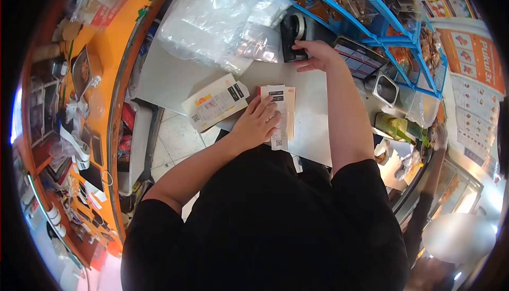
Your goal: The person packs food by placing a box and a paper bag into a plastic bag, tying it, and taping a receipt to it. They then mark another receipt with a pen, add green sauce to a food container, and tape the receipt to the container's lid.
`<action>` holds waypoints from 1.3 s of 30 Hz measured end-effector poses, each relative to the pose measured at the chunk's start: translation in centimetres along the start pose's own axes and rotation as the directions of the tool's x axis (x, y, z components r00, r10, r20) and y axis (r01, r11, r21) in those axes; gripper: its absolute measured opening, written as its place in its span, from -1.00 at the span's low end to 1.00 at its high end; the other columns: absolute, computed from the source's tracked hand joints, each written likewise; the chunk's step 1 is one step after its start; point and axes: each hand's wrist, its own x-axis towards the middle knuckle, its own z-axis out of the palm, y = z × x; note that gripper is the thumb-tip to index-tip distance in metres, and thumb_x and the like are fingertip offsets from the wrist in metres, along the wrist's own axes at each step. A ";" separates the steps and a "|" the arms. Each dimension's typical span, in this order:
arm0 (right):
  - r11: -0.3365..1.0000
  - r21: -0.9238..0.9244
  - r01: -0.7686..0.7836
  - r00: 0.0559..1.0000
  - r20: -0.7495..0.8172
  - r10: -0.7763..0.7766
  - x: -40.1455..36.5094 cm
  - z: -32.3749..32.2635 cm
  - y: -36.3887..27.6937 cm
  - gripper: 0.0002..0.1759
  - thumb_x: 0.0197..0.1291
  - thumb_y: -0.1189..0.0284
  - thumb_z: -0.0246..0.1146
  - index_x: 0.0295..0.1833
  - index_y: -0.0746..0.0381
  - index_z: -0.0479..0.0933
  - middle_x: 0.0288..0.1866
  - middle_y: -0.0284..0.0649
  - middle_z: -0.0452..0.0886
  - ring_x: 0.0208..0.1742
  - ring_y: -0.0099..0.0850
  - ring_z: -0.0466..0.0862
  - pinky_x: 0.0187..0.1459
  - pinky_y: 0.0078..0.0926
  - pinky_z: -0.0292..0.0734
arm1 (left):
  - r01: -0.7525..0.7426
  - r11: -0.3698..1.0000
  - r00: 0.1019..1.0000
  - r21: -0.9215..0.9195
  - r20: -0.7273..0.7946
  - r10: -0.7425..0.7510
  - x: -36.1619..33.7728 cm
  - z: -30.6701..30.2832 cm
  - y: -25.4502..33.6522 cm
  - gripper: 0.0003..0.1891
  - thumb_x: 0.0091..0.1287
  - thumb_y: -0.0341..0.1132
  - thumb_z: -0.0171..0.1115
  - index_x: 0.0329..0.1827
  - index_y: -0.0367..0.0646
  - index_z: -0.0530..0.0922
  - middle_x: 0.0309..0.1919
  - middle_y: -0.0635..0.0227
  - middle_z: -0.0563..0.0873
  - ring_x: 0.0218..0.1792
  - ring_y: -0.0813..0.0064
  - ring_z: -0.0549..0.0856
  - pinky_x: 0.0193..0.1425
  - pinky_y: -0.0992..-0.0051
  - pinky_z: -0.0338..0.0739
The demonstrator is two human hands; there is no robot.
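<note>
My left hand [254, 124] lies on a receipt slip [278, 113], its fingers stretched out and pressing it down. Beneath the slip is a flat paper packet with pinkish edges [291, 105]. My right hand [316, 58] reaches to the front end of a black tape dispenser [288, 34] with a pale roll on it. Its fingers are apart at that end; whether they touch any tape is too small to tell. To the left of my left hand rests a cream box [207, 124] with another printed receipt on top.
Clear plastic bags [207, 18] cover the back of the metal table [313, 97]. A blue wire rack [371, 39] stands at the back right, near a metal container [385, 89]. Another person's arm [436, 158] is on the right. An orange counter [114, 79] runs along the left.
</note>
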 end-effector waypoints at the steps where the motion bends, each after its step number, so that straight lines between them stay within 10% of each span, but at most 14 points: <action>1: 0.999 -0.022 -0.027 0.999 0.040 0.028 -0.1 0.0 0.0 -0.46 0.54 0.11 0.34 0.36 0.29 0.53 0.45 -0.20 0.40 0.09 0.15 0.81 0.06 0.12 0.79 | 0.004 1.000 1.000 -0.006 -0.018 -0.004 0.0 0.0 0.0 -0.53 0.40 -0.05 0.40 0.26 -0.11 0.60 0.32 0.12 0.58 0.58 0.01 0.40 0.69 -0.11 0.22; 7: 0.760 0.477 0.441 0.898 -0.223 -0.380 -0.2 1.9 10.2 -0.68 0.50 0.28 0.37 -0.01 0.37 0.64 0.49 -0.02 0.49 0.41 -0.03 0.67 0.32 -0.18 0.64 | 0.012 1.000 1.000 -0.018 -0.012 -0.013 0.1 -0.1 -0.1 -0.52 0.37 -0.05 0.45 0.24 -0.08 0.59 0.29 0.14 0.59 0.57 0.01 0.41 0.68 -0.11 0.23; 10: 0.640 0.173 0.748 0.651 -0.378 -0.659 0.8 4.3 16.0 -0.68 0.56 0.32 0.29 -0.21 0.35 0.66 0.59 -0.17 0.47 0.35 -0.20 0.70 0.33 -0.35 0.52 | 0.016 1.000 1.000 -0.019 -0.002 -0.016 0.4 -0.2 -0.1 -0.51 0.35 -0.05 0.47 0.25 -0.07 0.60 0.30 0.16 0.59 0.58 0.02 0.41 0.68 -0.10 0.23; 18: 0.702 0.124 0.701 0.636 -0.554 -0.537 -0.8 7.0 14.8 -0.56 0.52 0.32 0.34 -0.43 0.38 0.63 0.56 -0.01 0.54 0.52 -0.22 0.58 0.41 -0.32 0.49 | 0.010 1.000 1.000 -0.006 0.022 -0.010 0.7 -0.1 0.2 -0.49 0.36 -0.05 0.48 0.29 -0.05 0.61 0.33 0.16 0.58 0.57 0.01 0.42 0.66 -0.10 0.24; 23: 0.789 -0.017 0.614 0.608 -0.628 -0.486 -2.0 7.8 13.0 -0.54 0.48 0.18 0.41 -0.32 0.39 0.71 0.24 -0.04 0.75 0.05 -0.07 0.80 0.11 -0.17 0.67 | 0.016 0.999 0.997 0.035 0.070 -0.019 0.8 -0.3 0.5 -0.48 0.37 -0.04 0.46 0.31 -0.08 0.61 0.35 0.14 0.57 0.57 -0.01 0.39 0.65 -0.12 0.24; 30: 0.764 -0.377 0.524 0.331 -0.736 -0.590 0.2 8.4 13.3 -0.57 0.53 0.16 0.25 -0.19 0.32 0.75 0.15 0.08 0.74 0.05 0.14 0.75 0.15 0.05 0.64 | -0.012 1.000 1.000 0.001 0.022 0.012 0.4 0.6 0.3 -0.48 0.41 -0.06 0.41 0.35 -0.14 0.62 0.39 0.06 0.54 0.58 -0.08 0.37 0.65 -0.18 0.21; 39: 0.906 -0.092 0.412 0.520 -0.793 -0.317 -1.6 7.9 11.4 -0.68 0.47 0.24 0.31 -0.19 0.26 0.79 -0.15 0.08 0.80 -0.10 0.17 0.77 0.02 -0.03 0.67 | -0.048 0.999 0.999 0.022 0.000 0.048 0.1 0.9 -0.2 -0.49 0.41 -0.05 0.42 0.31 -0.16 0.63 0.39 0.05 0.54 0.57 -0.11 0.38 0.63 -0.21 0.22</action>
